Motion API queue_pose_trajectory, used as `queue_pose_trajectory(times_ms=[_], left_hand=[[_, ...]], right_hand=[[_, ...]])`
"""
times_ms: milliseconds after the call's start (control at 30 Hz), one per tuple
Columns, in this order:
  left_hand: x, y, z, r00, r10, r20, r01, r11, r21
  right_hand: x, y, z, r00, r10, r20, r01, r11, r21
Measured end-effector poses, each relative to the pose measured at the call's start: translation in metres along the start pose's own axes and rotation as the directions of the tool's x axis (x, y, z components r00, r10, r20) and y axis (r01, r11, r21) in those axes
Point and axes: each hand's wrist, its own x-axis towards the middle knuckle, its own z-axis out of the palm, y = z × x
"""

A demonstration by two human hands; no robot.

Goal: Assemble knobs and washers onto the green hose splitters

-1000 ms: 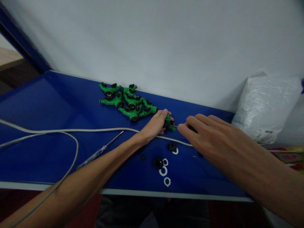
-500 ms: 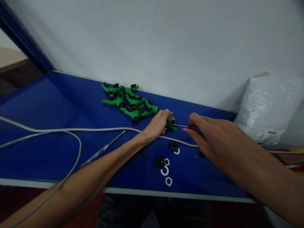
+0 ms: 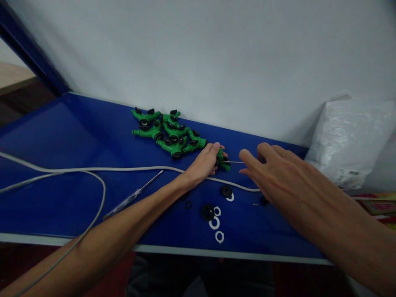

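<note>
My left hand is closed around a green hose splitter with black parts, low over the blue tabletop. My right hand grips a screwdriver; only its thin metal shaft shows, pointing left with its tip at the splitter. The handle is hidden behind my fingers. Just to the left of my left hand lie several more green splitters with black valve levers, grouped near the wall. In front of my hands are a black ring cap, another black cap and several white washers.
A clear-handled screwdriver lies beside my left forearm. A pale cable runs across the blue table and under my left wrist. Back right stands a white plastic bag. A small screw lies below my right hand.
My right hand has turned and its fingers have shifted on the screwdriver, so the red handle no longer shows. The left hand and splitter have stayed in place.
</note>
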Motion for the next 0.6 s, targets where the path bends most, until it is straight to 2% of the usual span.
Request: queue_pose_trajectory(times_ms=[133, 267, 600], left_hand=[[-0.0029, 0.0027, 0.0005, 1.0, 0.002, -0.007, -0.002, 1.0, 0.022], [-0.0039, 0.0048, 0.0012, 1.0, -0.01, -0.014, 0.01, 0.999, 0.039], [-0.0043, 0.005, 0.0019, 0.999, -0.011, -0.034, 0.012, 1.0, 0.024]], right_hand=[[0.0047, 0.0026, -0.0045, 0.989, -0.111, -0.102, 0.112, 0.994, 0.001], [0.0084, 0.0061, -0.0084, 0.974, -0.209, -0.085, 0.215, 0.974, 0.07], [0.0049, -0.0007, -0.0004, 0.998, -0.038, -0.047, 0.044, 0.988, 0.146]])
